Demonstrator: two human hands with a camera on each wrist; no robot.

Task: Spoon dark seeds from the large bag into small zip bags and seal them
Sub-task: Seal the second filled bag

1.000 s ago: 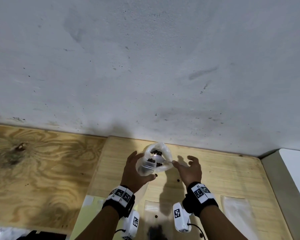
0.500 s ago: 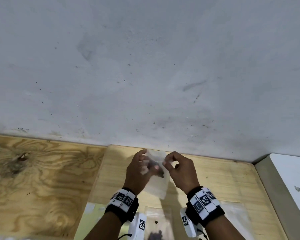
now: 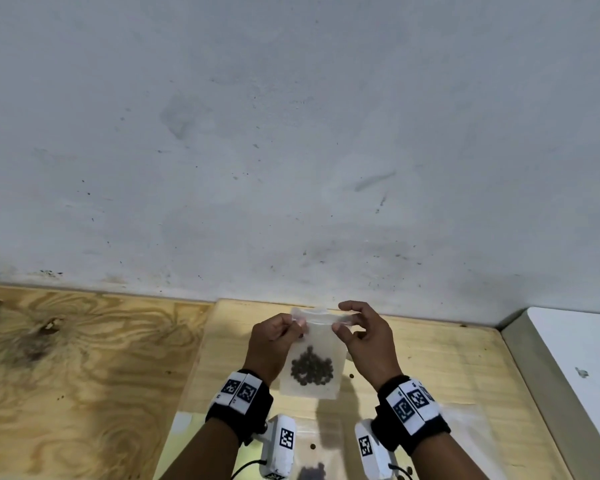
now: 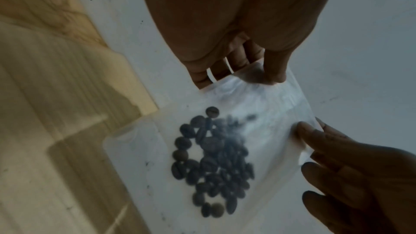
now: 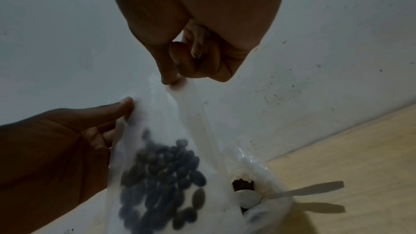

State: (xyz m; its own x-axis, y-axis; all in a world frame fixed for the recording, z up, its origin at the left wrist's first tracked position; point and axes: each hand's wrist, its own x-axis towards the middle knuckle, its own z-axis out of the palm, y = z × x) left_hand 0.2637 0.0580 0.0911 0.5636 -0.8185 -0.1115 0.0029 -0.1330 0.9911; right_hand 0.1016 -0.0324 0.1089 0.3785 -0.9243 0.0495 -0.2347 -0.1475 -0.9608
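Observation:
A small clear zip bag hangs flat above the wooden table, with a cluster of dark seeds in its lower half. My left hand pinches the left end of its top strip and my right hand pinches the right end. In the left wrist view the seeds show through the plastic under my left fingers. In the right wrist view my thumb and forefinger pinch the bag's top. The large bag sits behind, with a white spoon in it.
The grey wall stands close behind the pale wooden table. A few loose seeds lie on the table. Flat clear bags lie near my wrists. A plywood panel lies left and a white surface right.
A second ago my left hand held the bag with its mouth open and my right hand was free. Now both hands pinch the top strip and the bag hangs flat.

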